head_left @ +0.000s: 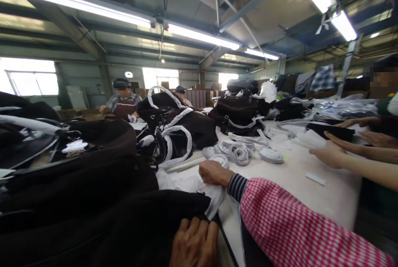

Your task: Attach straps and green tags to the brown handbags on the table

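My left hand [194, 242] is closed over the edge of a black bag [149, 225] in the foreground, its fingers curled on the dark fabric. Just beyond it, my right hand [214, 173], in a red-and-white checked sleeve, makes a fist at the white wrapping [183, 180] beside the bag. A pale strip [216, 200] hangs from under that fist to the bag's edge. The right fingertips are hidden, so the exact hold there is partly covered.
Coiled white straps [238, 153] lie on the white table [311, 200]. Black bags with white-wrapped handles [177, 142] are piled ahead and to the left. At right, a co-worker's hands [332, 151] handle a black item and white sheet. Another person [124, 101] stands across the table.
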Available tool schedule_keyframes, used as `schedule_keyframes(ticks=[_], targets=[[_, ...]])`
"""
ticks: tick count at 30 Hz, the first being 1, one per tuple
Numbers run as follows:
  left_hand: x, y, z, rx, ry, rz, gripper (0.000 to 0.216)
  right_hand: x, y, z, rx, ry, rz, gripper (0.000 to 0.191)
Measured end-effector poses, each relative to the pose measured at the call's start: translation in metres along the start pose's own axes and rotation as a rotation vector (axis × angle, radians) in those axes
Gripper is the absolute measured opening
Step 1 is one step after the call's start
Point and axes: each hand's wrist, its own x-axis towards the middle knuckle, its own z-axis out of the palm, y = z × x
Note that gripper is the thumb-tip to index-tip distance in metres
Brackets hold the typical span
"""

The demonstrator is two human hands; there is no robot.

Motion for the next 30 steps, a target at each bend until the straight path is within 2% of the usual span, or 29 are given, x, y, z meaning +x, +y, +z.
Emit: schedule_keyframes(ticks=[3, 5, 7, 10, 13, 17, 19, 24, 30], targets=[[0.006, -0.002, -0.012, -0.017, -0.170, -0.060, 0.028, -0.004, 0.006, -0.005, -0.015, 0.036, 0.012, 0.025], [0.011, -0.005, -0.023, -0.066, -0.294, -0.156, 0.022, -0.013, 0.015, -0.017, -0.032, 0.072, 0.034, 0.028], [0.016, -0.009, -0.035, -0.166, -0.361, -0.237, 0.020, -0.029, 0.026, -0.032, -0.040, 0.103, 0.059, 0.029], [0.021, -0.016, -0.049, -0.384, -0.339, -0.283, 0.021, -0.065, 0.038, -0.054, -0.026, 0.148, 0.095, 0.022], [0.023, -0.023, -0.056, -0.565, -0.309, -0.294, 0.023, -0.112, 0.040, -0.063, 0.041, 0.190, 0.085, 0.017], [0.027, -0.029, -0.058, -0.662, -0.311, -0.326, 0.020, -0.169, 0.021, -0.048, 0.481, 0.180, -0.015, 0.024], [0.028, -0.031, -0.058, -0.690, -0.323, -0.346, 0.019, -0.188, 0.005, -0.034, 0.596, 0.144, -0.043, 0.022], [0.029, -0.032, -0.058, -0.719, -0.321, -0.387, 0.019, -0.197, -0.023, -0.009, 0.450, 0.115, -0.006, 0.014], [0.028, -0.030, -0.059, -0.719, -0.321, -0.418, 0.019, -0.196, -0.023, -0.007, 0.485, 0.098, -0.009, 0.018]])
